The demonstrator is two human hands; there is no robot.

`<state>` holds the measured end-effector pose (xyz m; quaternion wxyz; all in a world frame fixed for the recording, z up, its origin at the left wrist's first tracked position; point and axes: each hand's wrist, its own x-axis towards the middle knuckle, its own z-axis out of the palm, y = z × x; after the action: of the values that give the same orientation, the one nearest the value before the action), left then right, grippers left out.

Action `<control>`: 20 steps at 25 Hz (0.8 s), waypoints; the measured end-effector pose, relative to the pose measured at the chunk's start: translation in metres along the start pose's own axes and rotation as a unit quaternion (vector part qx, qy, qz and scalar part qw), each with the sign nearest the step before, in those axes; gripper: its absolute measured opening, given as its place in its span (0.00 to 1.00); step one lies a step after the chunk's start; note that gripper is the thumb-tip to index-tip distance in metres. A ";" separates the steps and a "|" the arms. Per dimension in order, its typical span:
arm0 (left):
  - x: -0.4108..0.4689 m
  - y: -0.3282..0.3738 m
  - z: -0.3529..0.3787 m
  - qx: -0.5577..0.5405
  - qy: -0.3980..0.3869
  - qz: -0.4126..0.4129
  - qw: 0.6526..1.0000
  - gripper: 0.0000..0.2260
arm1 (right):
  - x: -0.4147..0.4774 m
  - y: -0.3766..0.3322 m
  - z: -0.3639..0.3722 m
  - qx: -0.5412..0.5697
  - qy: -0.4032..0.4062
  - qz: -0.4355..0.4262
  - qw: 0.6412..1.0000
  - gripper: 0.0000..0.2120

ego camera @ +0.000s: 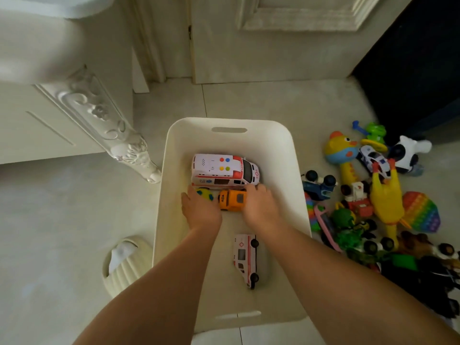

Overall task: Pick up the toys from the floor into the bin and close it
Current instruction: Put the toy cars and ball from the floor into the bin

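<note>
A white plastic bin [174,135] stands open on the tiled floor in the middle of the view. Inside it a large white toy ambulance [224,170] sits at the far end, and a small ambulance [245,260] lies on its side nearer me. Between them are an orange toy truck [232,200] and a yellow-and-blue toy car [205,194]. Both my hands are down in the bin. My left hand [201,207] covers the left part of the yellow-and-blue car. My right hand [261,205] grips the right end of the orange truck. No lid is in view.
A heap of toys lies on the floor right of the bin: a yellow rubber chicken [385,202], a rainbow pop pad [420,212], a duck-headed toy [341,150], a police car [373,158], a cow plush [405,153]. A ribbed cream wastebasket [124,265] and a carved white furniture leg [134,150] stand left.
</note>
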<state>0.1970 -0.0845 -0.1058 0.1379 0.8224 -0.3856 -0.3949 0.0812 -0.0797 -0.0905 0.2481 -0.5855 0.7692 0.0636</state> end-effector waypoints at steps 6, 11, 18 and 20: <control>-0.052 0.049 -0.017 -0.024 -0.007 0.067 0.997 0.27 | -0.036 0.008 -0.067 0.212 0.064 -0.038 0.974 0.16; -0.135 0.106 -0.025 -0.052 0.000 0.274 0.960 0.25 | -0.088 0.050 -0.119 0.472 0.185 -0.016 0.862 0.12; -0.242 0.126 0.034 0.015 -0.043 0.540 0.840 0.22 | -0.143 0.191 -0.132 0.495 0.180 0.129 0.840 0.08; -0.263 0.113 0.071 0.087 -0.139 0.539 0.826 0.23 | -0.154 0.237 -0.108 0.471 0.148 0.189 0.849 0.07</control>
<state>-0.0190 0.0419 0.0509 0.2014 0.4285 -0.8155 -0.3327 -0.1435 0.0853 0.0277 0.3602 -0.2441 0.8306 -0.3476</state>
